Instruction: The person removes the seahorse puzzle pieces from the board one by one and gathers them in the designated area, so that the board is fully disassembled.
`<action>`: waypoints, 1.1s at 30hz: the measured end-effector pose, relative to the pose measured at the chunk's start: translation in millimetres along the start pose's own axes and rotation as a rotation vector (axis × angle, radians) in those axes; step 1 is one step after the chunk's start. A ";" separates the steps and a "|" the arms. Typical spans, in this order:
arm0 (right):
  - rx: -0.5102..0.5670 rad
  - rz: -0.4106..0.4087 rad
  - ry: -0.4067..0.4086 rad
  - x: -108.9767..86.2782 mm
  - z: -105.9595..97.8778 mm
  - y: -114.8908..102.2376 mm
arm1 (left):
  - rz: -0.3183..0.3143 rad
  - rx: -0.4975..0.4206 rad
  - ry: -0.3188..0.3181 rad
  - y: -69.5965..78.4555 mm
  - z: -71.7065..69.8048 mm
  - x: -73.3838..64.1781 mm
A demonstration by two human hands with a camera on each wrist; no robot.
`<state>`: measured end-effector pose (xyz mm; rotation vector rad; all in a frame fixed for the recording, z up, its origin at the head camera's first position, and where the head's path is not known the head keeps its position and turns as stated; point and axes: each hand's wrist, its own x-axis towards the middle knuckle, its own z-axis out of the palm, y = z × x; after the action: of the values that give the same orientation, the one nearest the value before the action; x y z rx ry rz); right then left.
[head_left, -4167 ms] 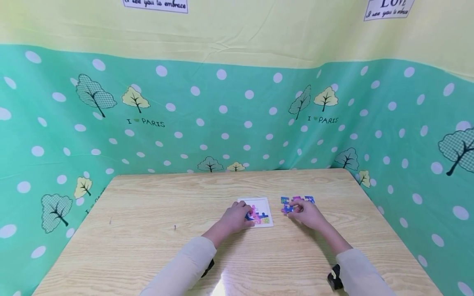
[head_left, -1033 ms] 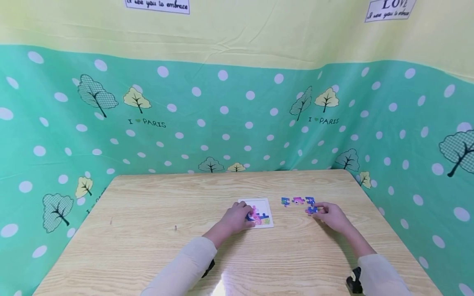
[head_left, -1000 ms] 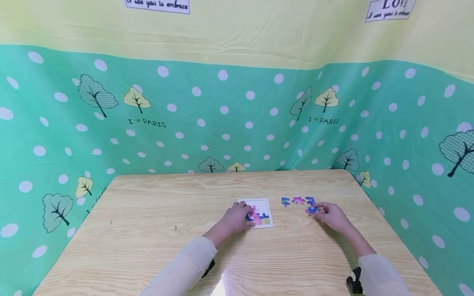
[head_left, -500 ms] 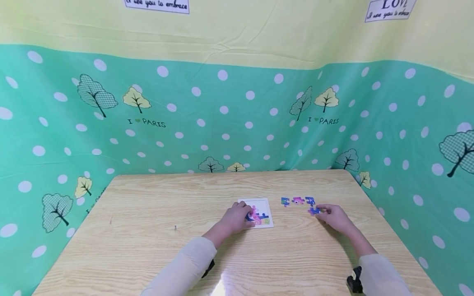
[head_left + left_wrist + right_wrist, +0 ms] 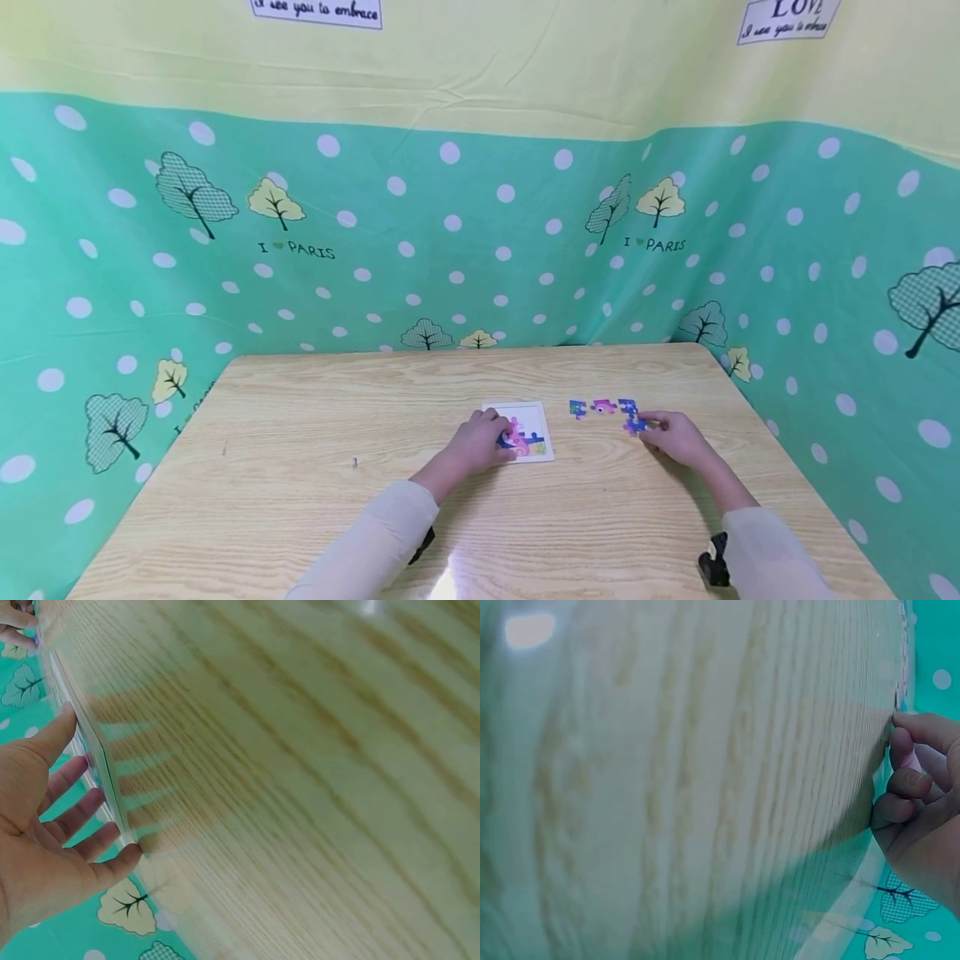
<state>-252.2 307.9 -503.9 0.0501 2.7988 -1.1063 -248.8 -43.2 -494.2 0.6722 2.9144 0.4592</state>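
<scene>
In the head view my left hand (image 5: 477, 439) rests on the left part of a white square puzzle tray (image 5: 547, 446) and hides some of it. The left wrist view shows the fingers spread and fairly straight, with the thumb at the edge of the tray (image 5: 97, 746). Pink, blue and yellow-green puzzle parts show in the tray. Right of it, my right hand (image 5: 678, 439) pinches the right side of a blue puzzle piece (image 5: 634, 426) at the tabletop. That piece lies just below another blue piece (image 5: 627, 406). The right wrist view barely shows the pieces, seen nearly edge-on.
A pink piece with an eye (image 5: 603, 407) and a blue-green piece (image 5: 577, 408) lie left of the pinched one. The wooden table (image 5: 315, 517) ends at a green dotted curtain (image 5: 450, 275). A tiny dark mark (image 5: 355, 462) shows left of my left hand.
From the earliest frame, my right hand has carried the blue piece from the left of the loose pieces to the right end. In the last second it shifts only slightly. My left hand stays put.
</scene>
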 end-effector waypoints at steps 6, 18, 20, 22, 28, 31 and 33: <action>0.001 0.009 -0.001 -0.7 0.1 -0.2 | -0.001 0.000 0.000 -0.2 0.9 0.4; -0.026 0.030 0.042 -1.5 4.4 -3.4 | 0.004 -0.005 0.003 1.5 -1.5 -1.2; -0.033 0.027 0.048 -1.3 5.3 -4.4 | 0.003 -0.008 0.003 1.7 -2.2 -1.5; -0.036 0.032 0.051 -1.0 5.8 -4.5 | 0.003 -0.007 0.003 1.8 -2.3 -1.8; -0.028 0.043 0.043 -0.8 4.8 -5.3 | -0.001 -0.006 0.004 2.2 -2.6 -1.7; -0.026 0.043 0.040 -0.5 4.1 -6.0 | -0.001 -0.006 0.004 2.0 -2.2 -1.4; -0.028 0.043 0.035 -0.5 3.7 -6.3 | -0.002 -0.004 0.003 1.7 -1.5 -1.1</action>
<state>-251.8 300.8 -502.2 0.1277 2.8295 -1.0668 -247.4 -42.7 -492.2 0.6682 2.9164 0.4659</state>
